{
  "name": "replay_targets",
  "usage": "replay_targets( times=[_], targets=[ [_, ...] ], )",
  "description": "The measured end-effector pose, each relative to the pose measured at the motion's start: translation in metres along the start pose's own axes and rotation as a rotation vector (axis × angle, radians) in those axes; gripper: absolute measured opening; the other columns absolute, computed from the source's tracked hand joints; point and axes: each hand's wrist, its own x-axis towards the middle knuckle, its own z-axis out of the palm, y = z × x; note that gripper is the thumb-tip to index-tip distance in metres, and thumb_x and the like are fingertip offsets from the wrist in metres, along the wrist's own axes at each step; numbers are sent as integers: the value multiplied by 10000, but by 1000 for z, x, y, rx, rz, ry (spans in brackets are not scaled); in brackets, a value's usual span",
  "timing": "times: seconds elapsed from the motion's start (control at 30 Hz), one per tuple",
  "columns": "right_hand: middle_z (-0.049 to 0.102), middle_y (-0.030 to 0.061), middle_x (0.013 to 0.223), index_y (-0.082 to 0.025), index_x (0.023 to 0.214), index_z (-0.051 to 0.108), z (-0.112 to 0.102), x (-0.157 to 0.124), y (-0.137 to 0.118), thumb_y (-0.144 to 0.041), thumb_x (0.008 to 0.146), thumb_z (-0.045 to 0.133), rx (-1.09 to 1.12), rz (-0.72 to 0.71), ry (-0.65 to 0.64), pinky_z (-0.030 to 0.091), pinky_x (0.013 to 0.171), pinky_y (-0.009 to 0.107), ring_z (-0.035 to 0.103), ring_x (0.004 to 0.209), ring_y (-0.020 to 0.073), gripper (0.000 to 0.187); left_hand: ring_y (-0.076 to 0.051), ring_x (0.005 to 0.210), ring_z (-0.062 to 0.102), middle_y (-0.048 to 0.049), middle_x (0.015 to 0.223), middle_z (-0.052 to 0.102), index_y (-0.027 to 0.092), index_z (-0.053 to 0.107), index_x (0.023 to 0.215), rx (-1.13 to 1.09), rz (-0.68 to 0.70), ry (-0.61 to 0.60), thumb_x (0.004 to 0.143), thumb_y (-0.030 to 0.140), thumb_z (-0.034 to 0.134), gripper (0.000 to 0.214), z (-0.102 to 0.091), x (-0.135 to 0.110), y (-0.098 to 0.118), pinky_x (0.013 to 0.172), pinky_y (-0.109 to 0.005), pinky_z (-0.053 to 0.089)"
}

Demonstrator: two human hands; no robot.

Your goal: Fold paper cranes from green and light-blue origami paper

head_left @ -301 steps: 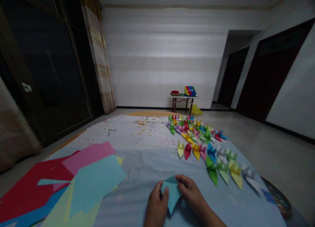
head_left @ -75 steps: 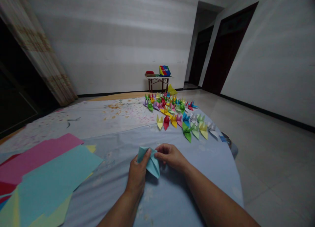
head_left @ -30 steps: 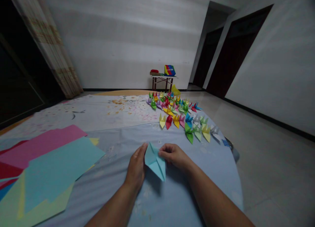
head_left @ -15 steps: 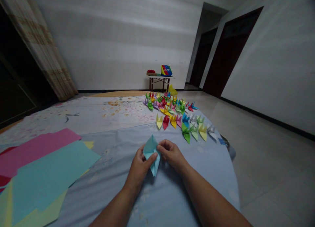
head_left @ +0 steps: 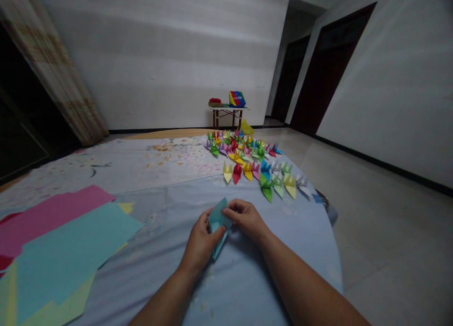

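Low in the middle of the view, both my hands pinch a partly folded piece of light blue paper [head_left: 218,222] over a pale blue cloth [head_left: 247,279]. My left hand [head_left: 201,243] grips its left side with the thumb on the front. My right hand [head_left: 247,218] pinches its upper right edge. The paper's lower tip points down toward the cloth.
Large sheets of coloured paper [head_left: 67,243], cyan, pink, yellow and red, lie to the left. Several folded paper cranes [head_left: 260,172] stand in rows farther out on the right. A small table [head_left: 228,114] with a colourful box stands at the far wall. Bare tiled floor [head_left: 385,208] lies right.
The blue paper, open and wider a second ago, is now folded narrower between my fingers. My hands have closed in on it and stayed in the same place.
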Motion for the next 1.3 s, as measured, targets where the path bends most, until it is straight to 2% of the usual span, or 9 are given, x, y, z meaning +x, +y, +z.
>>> replay_targets(
  times=[0.17, 0.43, 0.57, 0.7, 0.77, 0.9, 1.0, 1.17, 1.3],
  targets=[
    [544, -17, 569, -137, 670, 614, -5, 1, -3, -413, 633, 677, 14, -22, 73, 348, 479, 204, 447, 501, 78, 286, -211, 846, 621, -87, 972, 668, 139, 551, 1083, 6, -11, -44, 555, 166, 714, 553, -1, -1, -1, 745, -266, 454],
    [540, -6, 598, -148, 733, 629, -7, -1, -13, -467, 695, 603, 8, -71, 212, 370, 487, 210, 458, 515, 87, 322, -215, 810, 628, -75, 904, 687, 143, 594, 1017, -25, -29, 3, 519, 149, 722, 514, 0, 0, 3, 722, -269, 456],
    [570, 8, 692, -153, 846, 607, -3, -2, -11, -447, 649, 646, -8, 1, 89, 382, 465, 191, 505, 584, 102, 356, -208, 785, 622, -65, 873, 690, 140, 600, 1006, -13, -49, 55, 534, 197, 732, 494, -2, 2, 3, 695, -264, 456],
    [540, -34, 580, -144, 747, 593, 2, -4, -6, -393, 609, 683, -69, 69, -73, 325, 416, 173, 424, 452, 54, 298, -198, 789, 617, -57, 890, 687, 153, 596, 1026, -76, -50, 45, 550, 261, 742, 510, -2, -1, 7, 711, -260, 451],
    [521, -43, 548, -143, 706, 588, 2, -4, -5, -396, 624, 669, -61, 62, -76, 294, 401, 169, 385, 420, 40, 279, -187, 766, 620, -53, 884, 686, 157, 591, 1042, -179, -67, 7, 605, 341, 707, 488, 0, -3, 11, 695, -256, 453],
    [509, -39, 537, -129, 721, 607, -3, -2, -4, -411, 628, 666, -8, 58, -29, 261, 396, 172, 364, 410, 36, 303, -184, 707, 630, -68, 830, 685, 148, 605, 1025, -438, -153, -79, 751, 532, 484, 486, 1, -3, 12, 628, -266, 469],
    [502, -42, 526, -128, 724, 611, -5, 0, -3, -415, 613, 678, 23, 78, -31, 255, 394, 178, 356, 400, 37, 315, -178, 683, 634, -60, 773, 686, 150, 627, 988, -488, -182, -79, 769, 494, 490, 429, -1, -2, 8, 612, -262, 472],
    [511, -39, 541, -124, 722, 604, -6, 0, -1, -403, 608, 688, 62, 74, -50, 256, 403, 177, 365, 409, 36, 313, -165, 701, 628, -47, 783, 693, 161, 654, 924, -418, -148, -91, 762, 373, 575, 278, -2, -3, 7, 627, -244, 465],
    [513, -39, 545, -124, 713, 601, -6, 0, -1, -398, 603, 695, 65, 72, -43, 254, 407, 180, 371, 414, 38, 309, -176, 716, 618, -62, 782, 688, 145, 665, 912, -370, -168, -115, 746, 384, 597, 300, -1, -4, 11, 625, -250, 465]
  ],
)
